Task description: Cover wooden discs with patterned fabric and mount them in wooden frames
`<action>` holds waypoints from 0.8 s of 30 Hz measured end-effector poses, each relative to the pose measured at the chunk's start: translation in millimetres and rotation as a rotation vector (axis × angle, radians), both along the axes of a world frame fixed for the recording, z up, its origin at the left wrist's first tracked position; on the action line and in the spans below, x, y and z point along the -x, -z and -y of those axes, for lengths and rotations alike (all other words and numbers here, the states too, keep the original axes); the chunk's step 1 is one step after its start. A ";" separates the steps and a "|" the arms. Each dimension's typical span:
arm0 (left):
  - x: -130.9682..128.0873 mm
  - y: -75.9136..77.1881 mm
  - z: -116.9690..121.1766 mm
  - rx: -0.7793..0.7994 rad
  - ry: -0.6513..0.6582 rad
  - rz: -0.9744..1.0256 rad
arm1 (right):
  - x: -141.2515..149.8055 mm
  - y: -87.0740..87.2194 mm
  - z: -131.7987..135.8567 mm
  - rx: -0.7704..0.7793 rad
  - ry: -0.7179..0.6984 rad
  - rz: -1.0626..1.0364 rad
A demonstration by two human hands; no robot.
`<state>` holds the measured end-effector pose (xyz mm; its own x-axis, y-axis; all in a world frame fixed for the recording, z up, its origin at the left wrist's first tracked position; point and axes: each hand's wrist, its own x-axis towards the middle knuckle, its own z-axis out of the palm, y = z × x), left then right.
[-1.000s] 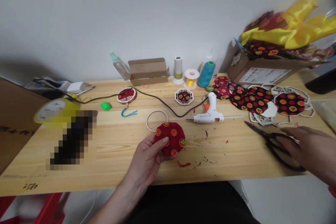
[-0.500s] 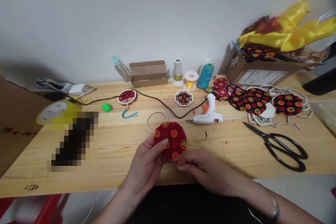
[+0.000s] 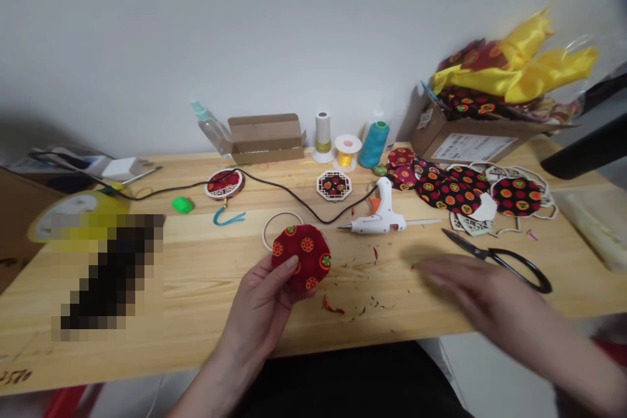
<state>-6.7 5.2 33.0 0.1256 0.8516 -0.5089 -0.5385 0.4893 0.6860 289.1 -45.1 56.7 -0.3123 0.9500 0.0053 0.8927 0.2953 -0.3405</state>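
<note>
My left hand [image 3: 267, 294] is closed on a round, dark red fabric piece [image 3: 304, 251] with orange flower prints, thumb on top and fingers beneath. It is held a little above the table's front half. Behind it lies a thin pale hoop [image 3: 266, 225], partly hidden by the fabric. Smeared by motion, my right hand [image 3: 475, 287] is off to the right with its fingers stretched out and nothing visible in them. It covers part of the handles of the black scissors [image 3: 477, 251]; whether it touches them I cannot tell.
A white glue gun [image 3: 379, 219] lies mid-table, its black cord running left. Fabric scraps [image 3: 333, 305] are scattered before it. Printed fabric pieces [image 3: 445, 189] pile up at right, below a filled carton [image 3: 460, 140]. Thread spools [image 3: 375, 144] stand along the wall.
My right hand has let go of the fabric piece's edge and swung right to the scissors. Scraps it covered now show. My left hand keeps its hold; the view has shifted slightly right.
</note>
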 end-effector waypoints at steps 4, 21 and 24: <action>1.4 -1.5 1.0 -0.026 -0.036 0.004 | 81.4 23.0 -12.4 0.040 -0.439 -0.121; -5.9 2.8 2.3 0.017 0.025 -0.037 | 0.9 41.7 43.4 -0.208 0.031 0.340; -8.2 5.3 2.8 0.024 0.050 -0.057 | -17.3 23.9 57.1 -0.044 0.301 0.284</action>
